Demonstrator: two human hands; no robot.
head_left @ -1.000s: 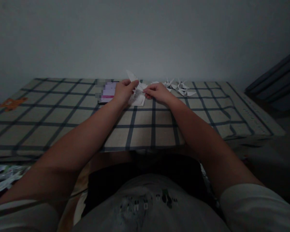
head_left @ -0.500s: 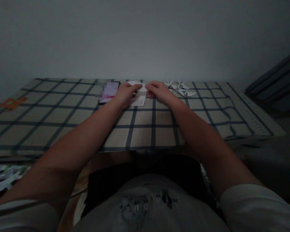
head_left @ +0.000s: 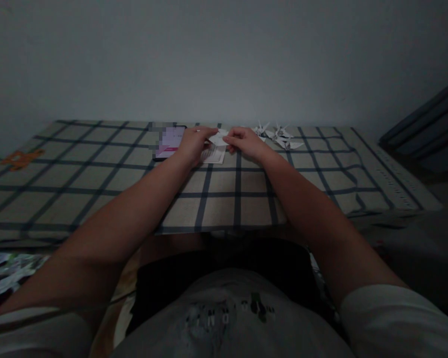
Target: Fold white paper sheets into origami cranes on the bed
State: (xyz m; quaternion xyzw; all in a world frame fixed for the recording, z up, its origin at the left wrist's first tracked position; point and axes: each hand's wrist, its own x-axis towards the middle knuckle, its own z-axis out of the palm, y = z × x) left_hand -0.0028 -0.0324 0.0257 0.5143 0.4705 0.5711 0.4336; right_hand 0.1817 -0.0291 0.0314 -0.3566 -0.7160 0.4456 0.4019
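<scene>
Between my hands is a small folded piece of white paper, held above the table. My left hand pinches its left side, and my right hand grips its right edge between thumb and fingers. Beneath it lie printed paper sheets, partly covered by my left hand. Several folded paper cranes rest just to the right of my right hand. A phone with a lit, partly blurred-out screen lies left of my left hand.
A checked cloth covers the table, which meets a plain wall at the back. An orange object lies at the far left. Dark striped fabric hangs at the right.
The folded paper has turned so that more of its white face shows between my hands. My right hand's fingers have shifted slightly on its edge.
</scene>
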